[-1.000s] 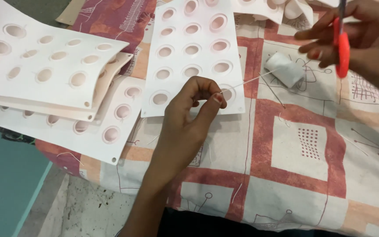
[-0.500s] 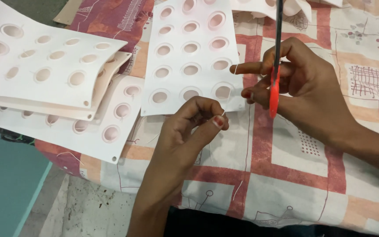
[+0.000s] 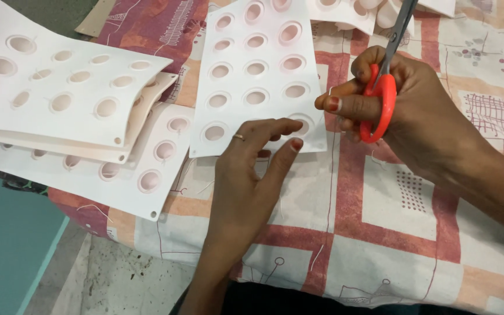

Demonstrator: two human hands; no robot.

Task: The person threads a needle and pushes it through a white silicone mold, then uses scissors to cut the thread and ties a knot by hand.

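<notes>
Right hand [image 3: 415, 111]: closed around the orange plastic loop handles of a pair of scissors [image 3: 382, 96], thumb and fingers passed through the loops, grey metal blades pointing up and away toward the top edge of the view; whether the blades are parted or together cannot be told. The scissors are held above the patterned cloth, just right of the nearest moulded sheet. Left hand [image 3: 246, 169]: open, fingers spread and loosely extended, holding nothing; fingertips rest at or just over the lower edge of the white moulded plastic sheet with rows of round dimples [image 3: 258, 76], and a thin ring shows on one finger. That sheet lies flat on the cloth, tilted slightly, between the two hands and the far edge. To its left: a stack of similar white dimpled sheets [image 3: 65, 87], the upper ones curved and overhanging, the lowest [image 3: 135, 181] reaching down to the cloth's edge. Support: a printed fabric cover in cream, red-brown and peach squares with line drawings [image 3: 403, 221], draped over a raised surface. Short white thread ends [image 3: 316, 254] lie scattered on the cloth. Lower left: a mottled stone floor [image 3: 118, 280] and a teal panel [image 3: 7, 239].
</notes>
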